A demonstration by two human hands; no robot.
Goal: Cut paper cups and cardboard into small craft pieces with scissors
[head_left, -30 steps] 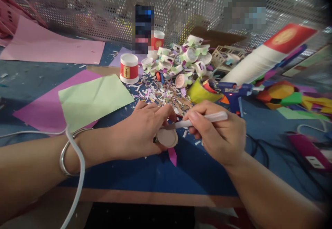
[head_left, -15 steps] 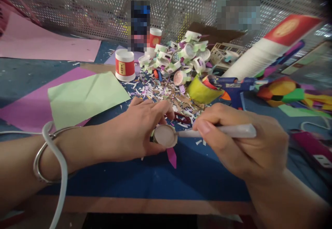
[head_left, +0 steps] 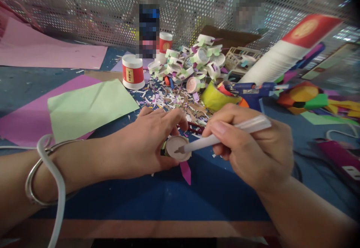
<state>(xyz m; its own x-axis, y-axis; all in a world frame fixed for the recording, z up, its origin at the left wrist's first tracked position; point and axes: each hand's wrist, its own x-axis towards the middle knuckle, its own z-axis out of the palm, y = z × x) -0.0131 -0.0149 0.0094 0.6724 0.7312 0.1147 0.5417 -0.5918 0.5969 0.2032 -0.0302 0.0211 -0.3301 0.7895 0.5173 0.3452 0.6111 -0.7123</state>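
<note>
My left hand (head_left: pixel 157 139) curls around a small round whitish disc-like piece (head_left: pixel 174 145), thumb on its near side and fingers on its far side. From the piece's near edge a pointed magenta paper strip (head_left: pixel 185 172) sticks out on the blue table. In my right hand (head_left: pixel 247 147) is a white pen (head_left: pixel 208 141), gripped in a writing hold. Its tip rests on or just over the face of the disc; I cannot tell if it touches. A dark red tool (head_left: pixel 195 127), partly hidden, lies behind my left fingertips.
Paper scraps (head_left: pixel 165 100) and a heap of small white paper-cup pieces (head_left: pixel 194 59) lie beyond my hands. A blue glue gun (head_left: pixel 253 92) is beside a yellow-green container (head_left: pixel 216 97). Stacked paper cups (head_left: pixel 287 53) lean at right. Green paper (head_left: pixel 90 107) lies at left.
My right hand has moved left, bringing the pen from the disc's right edge onto or over its face. The pen's rear end now tilts higher. My left hand keeps its hold.
</note>
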